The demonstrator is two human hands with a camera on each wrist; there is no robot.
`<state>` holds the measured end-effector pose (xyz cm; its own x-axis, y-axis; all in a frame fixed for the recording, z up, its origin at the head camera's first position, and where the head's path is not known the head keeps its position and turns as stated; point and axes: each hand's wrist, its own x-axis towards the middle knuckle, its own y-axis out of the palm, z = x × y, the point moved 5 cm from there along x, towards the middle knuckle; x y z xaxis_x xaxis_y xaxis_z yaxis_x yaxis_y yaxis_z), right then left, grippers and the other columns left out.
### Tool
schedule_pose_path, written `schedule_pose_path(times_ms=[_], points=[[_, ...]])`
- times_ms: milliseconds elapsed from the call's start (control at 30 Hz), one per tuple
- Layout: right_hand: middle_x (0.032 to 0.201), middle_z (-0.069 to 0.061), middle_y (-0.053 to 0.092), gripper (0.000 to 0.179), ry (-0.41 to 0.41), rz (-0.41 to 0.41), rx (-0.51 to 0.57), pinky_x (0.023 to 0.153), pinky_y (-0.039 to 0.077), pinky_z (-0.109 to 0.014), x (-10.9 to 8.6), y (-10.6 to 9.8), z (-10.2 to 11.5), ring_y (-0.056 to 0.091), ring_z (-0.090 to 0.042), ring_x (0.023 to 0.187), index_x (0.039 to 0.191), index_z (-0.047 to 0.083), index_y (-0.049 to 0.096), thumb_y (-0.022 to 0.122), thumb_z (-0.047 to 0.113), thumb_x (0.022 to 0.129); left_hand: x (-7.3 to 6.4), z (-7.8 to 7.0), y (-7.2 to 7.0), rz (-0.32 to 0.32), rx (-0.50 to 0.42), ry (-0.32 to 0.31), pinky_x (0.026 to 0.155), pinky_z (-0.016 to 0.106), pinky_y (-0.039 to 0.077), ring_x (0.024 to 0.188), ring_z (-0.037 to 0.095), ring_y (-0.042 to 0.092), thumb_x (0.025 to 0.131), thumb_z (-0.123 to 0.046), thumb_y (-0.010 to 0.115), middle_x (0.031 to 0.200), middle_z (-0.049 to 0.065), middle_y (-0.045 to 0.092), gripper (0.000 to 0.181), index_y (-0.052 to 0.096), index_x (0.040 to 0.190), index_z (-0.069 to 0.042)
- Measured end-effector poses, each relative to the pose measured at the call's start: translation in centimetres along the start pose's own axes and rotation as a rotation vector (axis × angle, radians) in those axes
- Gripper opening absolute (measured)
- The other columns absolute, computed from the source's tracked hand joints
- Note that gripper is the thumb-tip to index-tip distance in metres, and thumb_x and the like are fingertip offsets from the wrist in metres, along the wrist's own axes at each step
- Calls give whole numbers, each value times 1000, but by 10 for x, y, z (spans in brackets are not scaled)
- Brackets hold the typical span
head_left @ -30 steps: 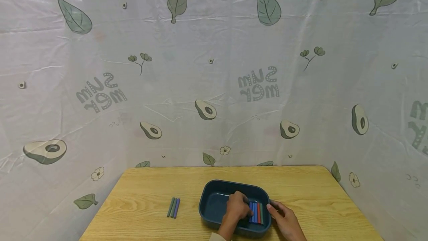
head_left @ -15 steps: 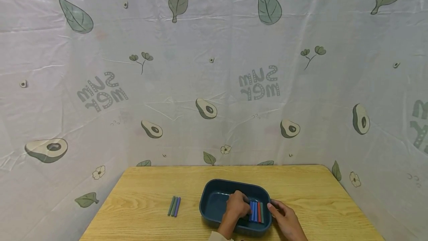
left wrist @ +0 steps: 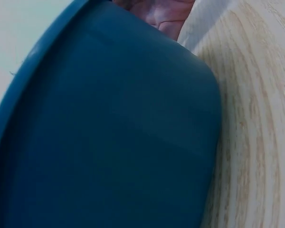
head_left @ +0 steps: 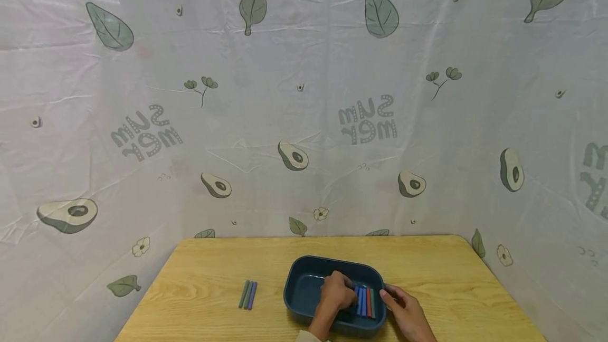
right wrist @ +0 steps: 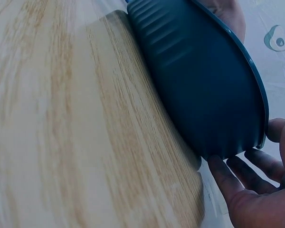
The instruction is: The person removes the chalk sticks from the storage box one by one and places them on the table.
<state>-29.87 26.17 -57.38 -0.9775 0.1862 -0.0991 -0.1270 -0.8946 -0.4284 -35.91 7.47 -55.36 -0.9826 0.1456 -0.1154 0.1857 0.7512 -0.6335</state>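
A dark blue rectangular box [head_left: 296, 273] with rounded corners sits on the table, also filling much of both wrist views. Inside its right end, several thin coloured sticks [head_left: 364, 301], blue, red and green, lie side by side. My left hand [head_left: 336, 290] reaches down into the box with bent fingers, right against the leftmost blue stick. Its fingertips are hidden, so I cannot tell whether they pinch a stick. My right hand [head_left: 406, 310] holds the box's right end, thumb [right wrist: 278, 129] at the rim and other fingers [right wrist: 223, 175] against the outer wall.
Three more sticks [head_left: 248, 295], two green and one purple, lie together on the wooden table [head_left: 199, 278] left of the box. A patterned sheet [head_left: 304, 120] with avocados and leaves hangs behind and along both sides of the table.
My left hand stays in the box, its fingers shifting only slightly by the leftmost blue stick. The right hand and the box keep their place.
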Motion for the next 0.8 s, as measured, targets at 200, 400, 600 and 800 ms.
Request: schedule_pose_path(times_ms=[200, 400, 600, 800], points=[[134, -25, 59, 76, -16, -15, 1, 96, 50, -49, -1, 0, 1, 59, -36, 119, 137, -4, 55, 57, 58, 94, -5, -6, -11, -69, -34, 55, 76, 45, 54, 78, 22, 64, 65, -7, 86, 79, -3, 70, 25, 78, 88, -14], [134, -25, 59, 74, -18, 6, 21, 94, 52, -46, -2, 0, 3, 61, -33, 118, 138, -4, 54, 55, 57, 95, -13, -16, -31, -126, -117, 135, 61, 34, 50, 65, 10, 59, 68, -3, 82, 70, -7, 68, 25, 77, 90, -13], [130, -23, 61, 66, -40, -7, 56, 91, 55, -41, -2, 1, 3, 62, -30, 114, 137, -5, 55, 58, 48, 97, -17, -16, -45, -145, -198, 150, 54, 30, 50, 67, 10, 61, 69, -1, 82, 75, -3, 71, 26, 76, 93, -9], [133, -26, 59, 67, -31, -12, 64, 92, 55, -43, -2, 2, 3, 60, -35, 118, 137, -6, 54, 59, 48, 97, -21, -10, -58, -132, -286, 160, 51, 31, 52, 64, 13, 63, 75, 1, 78, 81, 0, 71, 26, 76, 99, -6]])
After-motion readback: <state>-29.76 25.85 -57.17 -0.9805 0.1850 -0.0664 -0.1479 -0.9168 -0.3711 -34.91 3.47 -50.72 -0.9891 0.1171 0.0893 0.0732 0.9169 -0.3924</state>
